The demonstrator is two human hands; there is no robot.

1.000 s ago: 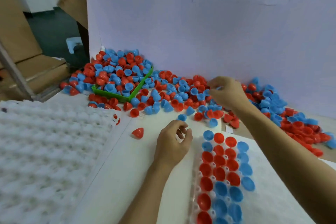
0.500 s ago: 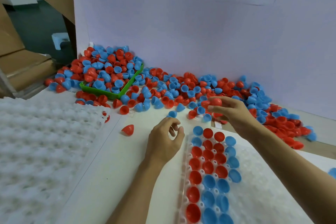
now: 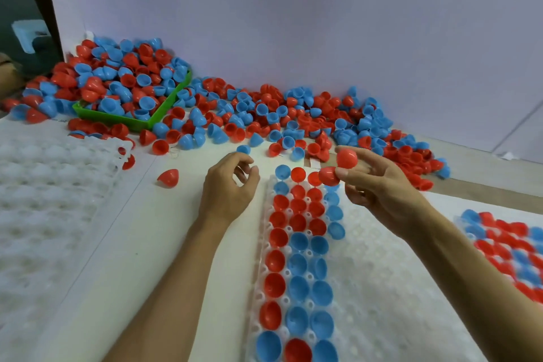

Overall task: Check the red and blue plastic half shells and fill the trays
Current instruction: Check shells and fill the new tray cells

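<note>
A white dimpled tray (image 3: 382, 297) lies in front of me, its left columns filled with red and blue half shells (image 3: 296, 244). My right hand (image 3: 379, 188) hovers over the tray's far end and pinches two red half shells (image 3: 338, 166) in its fingertips. My left hand (image 3: 232, 185) rests beside the tray's left edge with fingers loosely curled and holds nothing. A big heap of loose red and blue shells (image 3: 293, 117) lies along the white back wall.
A green bin (image 3: 117, 119) heaped with shells sits at the back left. An empty white dimpled tray (image 3: 50, 209) lies on the left. One red shell (image 3: 168, 178) lies alone on the table. Another filled tray (image 3: 511, 247) shows at the right edge.
My right hand has drawn back from the heap toward the tray, now with two red shells in its fingers. My left hand has stayed beside the tray.
</note>
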